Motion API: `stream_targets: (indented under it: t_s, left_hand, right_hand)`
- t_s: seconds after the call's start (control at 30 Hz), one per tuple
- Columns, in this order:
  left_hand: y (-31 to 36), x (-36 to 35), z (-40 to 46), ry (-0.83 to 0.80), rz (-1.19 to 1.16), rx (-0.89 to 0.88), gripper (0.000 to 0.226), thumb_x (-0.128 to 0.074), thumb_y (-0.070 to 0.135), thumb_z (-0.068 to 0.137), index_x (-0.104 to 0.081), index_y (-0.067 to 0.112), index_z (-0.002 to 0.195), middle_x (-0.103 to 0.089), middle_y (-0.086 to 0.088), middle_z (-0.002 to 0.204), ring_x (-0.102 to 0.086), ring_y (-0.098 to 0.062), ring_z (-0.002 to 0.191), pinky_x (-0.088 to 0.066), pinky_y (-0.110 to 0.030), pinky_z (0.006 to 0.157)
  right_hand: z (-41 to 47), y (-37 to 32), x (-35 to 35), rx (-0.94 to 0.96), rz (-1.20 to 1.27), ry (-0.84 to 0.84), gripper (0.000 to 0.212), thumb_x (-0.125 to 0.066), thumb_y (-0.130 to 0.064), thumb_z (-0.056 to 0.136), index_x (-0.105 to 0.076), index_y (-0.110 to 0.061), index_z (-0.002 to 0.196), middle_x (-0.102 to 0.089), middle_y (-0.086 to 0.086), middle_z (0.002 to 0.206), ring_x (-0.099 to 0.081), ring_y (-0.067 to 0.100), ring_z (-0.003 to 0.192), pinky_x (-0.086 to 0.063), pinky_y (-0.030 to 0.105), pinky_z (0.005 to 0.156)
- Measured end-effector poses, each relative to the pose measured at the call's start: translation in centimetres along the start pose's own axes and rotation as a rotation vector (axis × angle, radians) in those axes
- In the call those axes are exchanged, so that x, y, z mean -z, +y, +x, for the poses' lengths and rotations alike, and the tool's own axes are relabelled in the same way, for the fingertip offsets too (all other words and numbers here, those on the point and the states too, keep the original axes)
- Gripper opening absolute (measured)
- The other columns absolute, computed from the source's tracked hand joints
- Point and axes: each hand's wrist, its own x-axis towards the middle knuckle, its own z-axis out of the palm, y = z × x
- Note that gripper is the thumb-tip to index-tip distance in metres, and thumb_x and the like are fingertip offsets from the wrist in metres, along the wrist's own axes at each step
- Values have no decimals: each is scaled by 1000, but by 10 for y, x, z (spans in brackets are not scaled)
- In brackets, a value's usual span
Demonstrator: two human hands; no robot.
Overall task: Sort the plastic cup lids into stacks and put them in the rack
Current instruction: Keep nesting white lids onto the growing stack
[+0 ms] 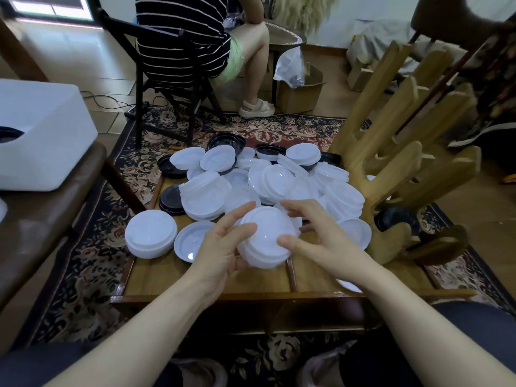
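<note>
A small stack of white plastic lids (266, 237) is held between both hands above the low wooden table (156, 277). My left hand (223, 247) grips its left side and underside. My right hand (315, 238) holds the right side, thumb on the near rim. Behind lies a big pile of loose white lids (268, 180) mixed with black lids (170, 198). A finished white stack (150, 237) and a single upturned lid (191, 244) sit to the left. The wooden rack (396, 152) stands tilted at the right, with a black lid (396, 222) in its lower slot.
A person in a striped top sits on a black chair (178, 65) beyond the table. A white box (39, 135) rests on a brown bench at the left. A cardboard box (301, 93) stands at the back. A patterned rug (83, 261) covers the floor.
</note>
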Motion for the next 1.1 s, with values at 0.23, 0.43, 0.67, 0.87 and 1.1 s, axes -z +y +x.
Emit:
stream_targets:
  t_s: [0.23, 0.43, 0.67, 0.87, 1.1]
  left_hand:
    - [5, 7, 4, 46, -3, 21, 58, -80, 22, 67, -67, 32, 123, -72, 4, 120, -68, -20, 107, -57, -42, 83]
    - [4, 9, 5, 32, 28, 31, 56, -76, 23, 67, -67, 32, 122, -71, 5, 121, -66, -21, 112, -57, -34, 74]
    - [8, 9, 1, 41, 46, 41, 59, -75, 25, 66, -67, 31, 124, -72, 4, 121, -67, -19, 109, -55, -41, 85]
    - [10, 8, 0, 53, 47, 60, 59, -79, 22, 64, -69, 33, 122, -71, 3, 122, -63, -23, 118, -46, -52, 105]
    - [6, 4, 0, 35, 62, 69, 57, -73, 26, 67, -68, 32, 123, -75, 6, 111, -67, -23, 113, -50, -52, 102]
  right_hand:
    - [-28, 46, 67, -396, -420, 72, 39, -74, -40, 81, -57, -28, 114, -54, -7, 110, -55, 9, 97, -50, 34, 86]
    - [-45, 51, 45, -565, -640, -195, 44, -77, -49, 73, -53, -27, 101, -54, -8, 106, -55, 12, 97, -49, 32, 80]
    - [-34, 56, 17, -579, -833, -312, 9, -63, -25, 89, -58, -21, 96, -61, -3, 105, -57, 18, 93, -42, 29, 68]
    - [-36, 38, 37, -577, -674, -134, 11, -54, -28, 90, -52, -29, 79, -63, -8, 82, -58, 12, 78, -43, 28, 61]
    - [-36, 11, 62, -494, 270, 151, 4, -67, -8, 90, -64, -5, 91, -64, 5, 70, -59, 9, 59, -43, 24, 56]
